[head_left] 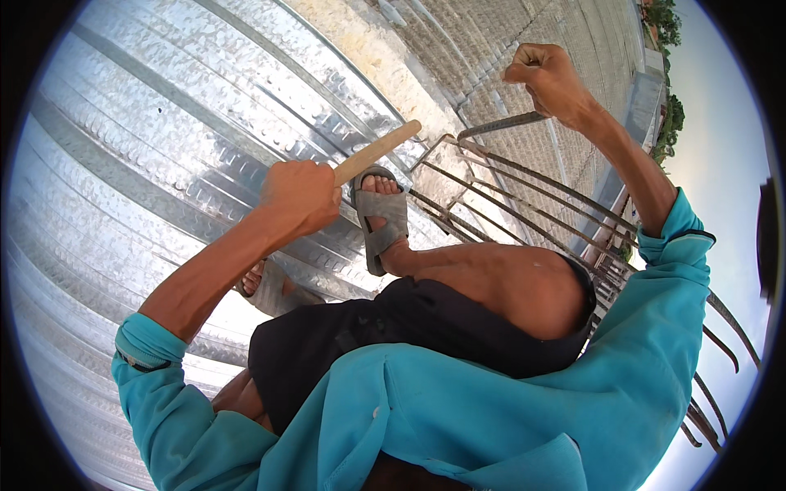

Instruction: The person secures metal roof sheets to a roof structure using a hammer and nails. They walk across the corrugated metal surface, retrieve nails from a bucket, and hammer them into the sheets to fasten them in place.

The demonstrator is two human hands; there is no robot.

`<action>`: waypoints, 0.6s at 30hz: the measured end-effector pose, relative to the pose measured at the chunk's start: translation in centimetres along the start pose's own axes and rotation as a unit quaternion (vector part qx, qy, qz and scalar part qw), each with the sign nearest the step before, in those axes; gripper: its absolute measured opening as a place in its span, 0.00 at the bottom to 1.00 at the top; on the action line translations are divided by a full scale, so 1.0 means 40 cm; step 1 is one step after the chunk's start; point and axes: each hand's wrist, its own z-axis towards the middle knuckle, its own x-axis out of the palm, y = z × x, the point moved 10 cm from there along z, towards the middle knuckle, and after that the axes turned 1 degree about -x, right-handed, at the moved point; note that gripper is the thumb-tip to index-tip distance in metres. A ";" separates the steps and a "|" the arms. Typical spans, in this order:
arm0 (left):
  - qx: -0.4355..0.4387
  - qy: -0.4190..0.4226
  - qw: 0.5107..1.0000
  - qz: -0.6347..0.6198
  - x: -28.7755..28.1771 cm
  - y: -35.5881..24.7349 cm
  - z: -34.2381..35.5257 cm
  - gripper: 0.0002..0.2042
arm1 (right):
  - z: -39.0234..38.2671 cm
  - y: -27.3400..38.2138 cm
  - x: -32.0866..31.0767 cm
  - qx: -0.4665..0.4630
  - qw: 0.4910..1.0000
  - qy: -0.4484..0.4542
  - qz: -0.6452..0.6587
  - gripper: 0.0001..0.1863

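Observation:
My left hand (299, 196) is closed around a pale wooden stick (381, 151), whose rounded end points up and to the right, over my sandalled foot. Whatever lies at the stick's other end is hidden in my fist. Raised at the upper right, my right hand (555, 82) is closed in a fist. A dark ribbed steel bar (501, 124) runs up to the underside of this fist and ends there, apparently gripped. Its lower end meets the corner of a cage of steel reinforcing bars (524, 192) that extends to the right of my knee.
Ribbed, shiny metal decking (164, 123) spreads under my feet and to the left. A pale, rough strip (360, 49) runs along its edge, with a grey textured surface (532, 24) beyond. Bent bar ends (720, 344) stick out at the right, near trees (670, 123) and sky.

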 end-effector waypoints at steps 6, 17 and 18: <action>-0.126 -0.090 0.939 -0.308 -0.092 0.175 -0.149 0.14 | 0.116 0.240 0.071 -0.123 0.987 -0.063 -0.085 0.21; -0.011 -0.221 0.633 -0.742 -0.410 0.149 -0.354 0.20 | -0.168 0.530 0.204 -0.434 0.793 -0.185 0.386 0.15; -0.010 -0.257 0.614 -0.746 -0.425 0.159 -0.371 0.19 | -0.196 0.556 0.215 -0.471 0.776 -0.201 0.368 0.15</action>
